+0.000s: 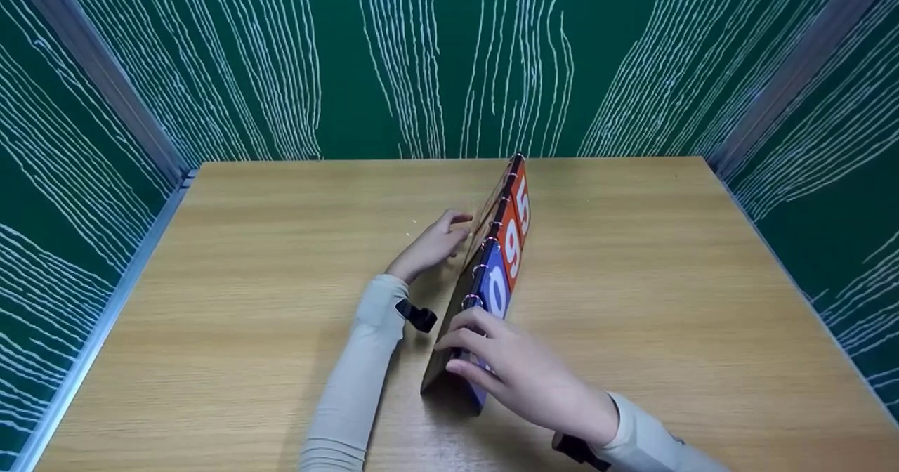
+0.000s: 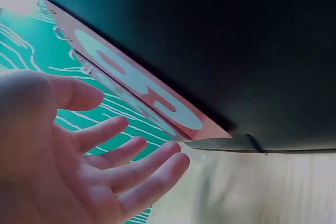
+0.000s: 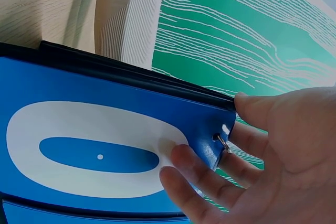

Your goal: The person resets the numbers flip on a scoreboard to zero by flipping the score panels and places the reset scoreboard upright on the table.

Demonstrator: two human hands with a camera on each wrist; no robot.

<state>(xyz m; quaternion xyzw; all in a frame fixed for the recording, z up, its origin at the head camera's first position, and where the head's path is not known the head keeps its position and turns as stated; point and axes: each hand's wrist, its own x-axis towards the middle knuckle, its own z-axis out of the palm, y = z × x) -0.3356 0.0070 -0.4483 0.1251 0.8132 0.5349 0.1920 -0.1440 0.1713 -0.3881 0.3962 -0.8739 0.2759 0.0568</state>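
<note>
A tabletop flip scoreboard (image 1: pixel 495 286) stands like a tent on the table, nearly edge-on to me. Metal rings run along its top; red cards show 5 and 9, and a blue card (image 3: pixel 100 184) shows 0. My right hand (image 1: pixel 520 370) holds the near end, its fingers curled over the ringed top edge and its thumb at the near side. In the right wrist view, two fingertips lie before the blue card while others pass behind the edge. Beside the board's dark back (image 2: pixel 210 61), my left hand (image 1: pixel 435 244) has its fingers spread and loosely bent, gripping nothing.
The light wooden table (image 1: pixel 232 303) extends around the scoreboard. Green walls (image 1: pixel 337 71) with white wavy lines enclose the back and sides, with grey posts (image 1: pixel 793 64) at the corners. Both wrists carry a black strapped camera (image 1: pixel 418 315).
</note>
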